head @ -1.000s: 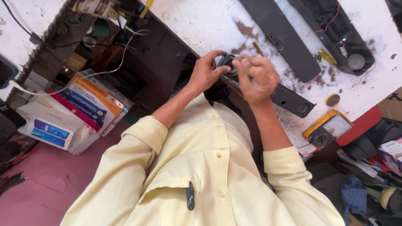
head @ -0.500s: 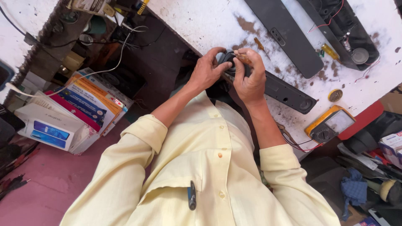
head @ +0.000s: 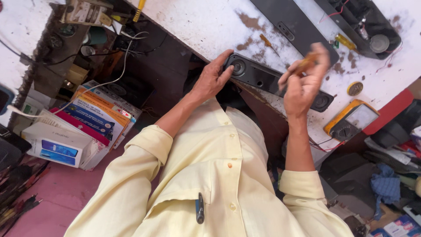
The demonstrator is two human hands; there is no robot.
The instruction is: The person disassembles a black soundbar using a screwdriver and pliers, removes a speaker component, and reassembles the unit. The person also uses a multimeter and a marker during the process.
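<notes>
**Left hand steadies speaker bar, right hand lifted with small brown item**

While the view looks down over a pale yellow shirt (head: pixel 219 175), both bare hands sit in the upper middle of the frame. Left hand (head: pixel 212 79) rests on the near end of a long black speaker bar (head: pixel 263 79) at the counter (head: pixel 210 26) edge; fingers spread over the end by a round driver, a loose grip, thumb side partly hidden. Bar lies diagonal, from center frame toward right of center, second round driver at its far end. Right hand (head: pixel 302 85) is raised off the bar, blurred, fingers curled and pinched on a small brownish object (head: pixel 307 59); what it is cannot be told. Counter is white, stained brown.

Around: flat black panel (head: pixel 291 26) at top center, open black housing (head: pixel 364 22) with red wires and a round part at top right. Small yellow piece (head: pixel 346 42) next to the housing. Round coin-like disc (head: pixel 354 88) on the counter right of the right hand. Yellow multimeter (head: pixel 351 119) just below it at mid right edge. Stack of coloured boxes (head: pixel 83 123) at left middle, white cable running over them. Dark pen (head: pixel 200 208) clipped in the shirt pocket at bottom center. Blue cloth (head: pixel 386 184) at lower right.
</notes>
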